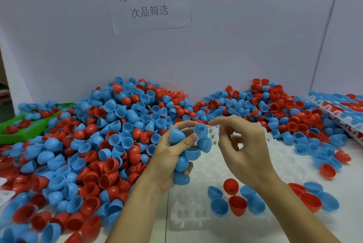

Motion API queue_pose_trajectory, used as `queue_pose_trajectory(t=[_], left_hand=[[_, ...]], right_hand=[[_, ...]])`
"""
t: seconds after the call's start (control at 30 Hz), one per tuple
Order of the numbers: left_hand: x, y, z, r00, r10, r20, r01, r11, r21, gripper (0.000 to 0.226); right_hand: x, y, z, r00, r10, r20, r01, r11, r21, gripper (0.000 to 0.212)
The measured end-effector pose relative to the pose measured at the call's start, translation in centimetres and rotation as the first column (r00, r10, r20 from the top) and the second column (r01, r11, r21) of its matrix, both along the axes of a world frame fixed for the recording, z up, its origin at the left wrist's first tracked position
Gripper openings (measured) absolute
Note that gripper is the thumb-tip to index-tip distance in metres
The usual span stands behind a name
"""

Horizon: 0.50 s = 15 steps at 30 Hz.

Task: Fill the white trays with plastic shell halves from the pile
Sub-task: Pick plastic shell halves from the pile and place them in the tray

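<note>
while left hand point(169, 161) grips blue shell halves point(181, 161) and right hand point(243, 150) hovers loosely curled and holding nothing, barely begun: near white tray point(204, 164) mostly bare, pile point(110, 124) huge.

pile point(110, 134) left of tray point(196, 213)

You have a pile point(121, 124) of blue and red shells, a white tray point(216, 164), a green tray point(21, 124), and black-lettered white paper point(145, 0).

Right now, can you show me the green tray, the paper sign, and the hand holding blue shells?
green tray point(11, 138): head view, front rim.
paper sign point(145, 0): head view, printed middle.
left hand point(167, 156): head view, its palm.
</note>
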State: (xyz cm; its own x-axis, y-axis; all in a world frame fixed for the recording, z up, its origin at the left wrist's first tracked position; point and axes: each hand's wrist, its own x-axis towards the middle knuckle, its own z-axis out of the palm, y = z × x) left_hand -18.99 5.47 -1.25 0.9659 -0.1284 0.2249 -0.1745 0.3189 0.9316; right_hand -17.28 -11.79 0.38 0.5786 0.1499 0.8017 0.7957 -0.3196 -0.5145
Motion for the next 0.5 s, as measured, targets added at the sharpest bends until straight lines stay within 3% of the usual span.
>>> queue_pose_trajectory(t=[0.23,0.5], left_hand=[[0.3,0.1,-0.3,0.999,0.004,0.051,-0.008,0.997,0.076,0.019],[0.1,-0.5,-0.4,0.999,0.03,-0.012,-0.029,0.997,0.075,0.025]], right_hand=[[-0.1,-0.1,-0.8,0.99,-0.111,0.086,0.133,0.94,-0.315,0.04],[0.3,0.0,-1.2,0.996,-0.025,-0.084,0.003,0.967,-0.254,0.022]])
